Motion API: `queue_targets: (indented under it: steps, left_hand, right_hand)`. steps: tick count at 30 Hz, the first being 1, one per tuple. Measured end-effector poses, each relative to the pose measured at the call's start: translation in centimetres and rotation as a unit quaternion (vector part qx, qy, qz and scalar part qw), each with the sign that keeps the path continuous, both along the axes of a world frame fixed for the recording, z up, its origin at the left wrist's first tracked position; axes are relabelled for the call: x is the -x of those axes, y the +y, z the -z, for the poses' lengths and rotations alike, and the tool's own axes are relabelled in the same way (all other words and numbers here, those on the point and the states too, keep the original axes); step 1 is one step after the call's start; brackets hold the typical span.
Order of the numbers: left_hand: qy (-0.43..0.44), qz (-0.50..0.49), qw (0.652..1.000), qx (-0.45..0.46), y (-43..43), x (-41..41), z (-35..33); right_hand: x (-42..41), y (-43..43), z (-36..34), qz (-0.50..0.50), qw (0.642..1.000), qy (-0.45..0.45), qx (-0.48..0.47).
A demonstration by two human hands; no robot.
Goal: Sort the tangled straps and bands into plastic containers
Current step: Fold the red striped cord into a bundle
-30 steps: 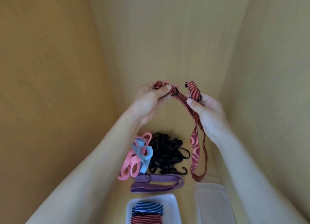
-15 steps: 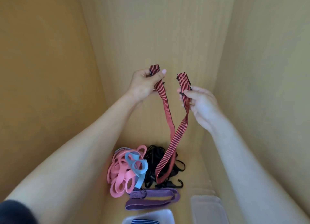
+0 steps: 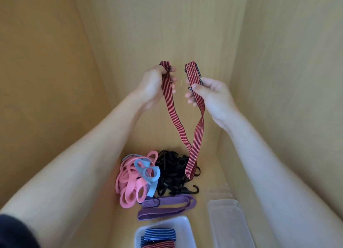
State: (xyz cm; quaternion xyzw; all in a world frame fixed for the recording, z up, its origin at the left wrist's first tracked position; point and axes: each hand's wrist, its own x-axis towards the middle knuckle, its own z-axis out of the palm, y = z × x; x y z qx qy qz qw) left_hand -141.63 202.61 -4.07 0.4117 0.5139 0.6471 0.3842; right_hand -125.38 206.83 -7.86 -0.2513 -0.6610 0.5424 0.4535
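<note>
Red-striped strap (image 3: 197, 136) dangles from left hand (image 3: 152, 86) and right hand (image 3: 213, 94).

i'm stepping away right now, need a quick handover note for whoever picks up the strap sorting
Left hand grips one end of the red striped strap; right hand pinches the other end. Its loop hangs in front of the black strap pile.
Done: blue striped straps and a second red striped strap lie in the white container.
Left: the held strap, pink bands, light blue band, black pile, purple strap. The clear container looks unused.
</note>
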Motion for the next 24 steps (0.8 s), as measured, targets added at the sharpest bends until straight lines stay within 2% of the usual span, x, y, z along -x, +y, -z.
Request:
queue_targets:
  steps: [3,8,12,18,24]
  left_hand:
    - [0.005,-0.005,1.000,-0.009,0.3,0.0,0.0]
    - [0.014,0.004,1.000,-0.009,0.4,0.0,-0.6]
    - [0.012,0.025,1.000,0.000,0.1,0.0,-0.5]
    - [0.006,0.069,0.997,0.012,-0.5,-0.7,-0.2]
    - [0.131,0.123,0.984,0.013,-1.2,-0.4,0.2]
  right_hand:
    - [-0.1,0.0,-0.1,0.008,0.999,0.036,0.023]
    - [-0.9,0.6,-0.8,-0.061,0.985,0.106,0.124]
    - [-1.4,0.8,-0.8,-0.073,0.978,0.099,0.167]
    - [-1.0,0.1,-0.3,-0.068,0.984,0.061,0.155]
    - [-1.0,-0.6,-0.4,-0.156,0.965,0.090,0.193]
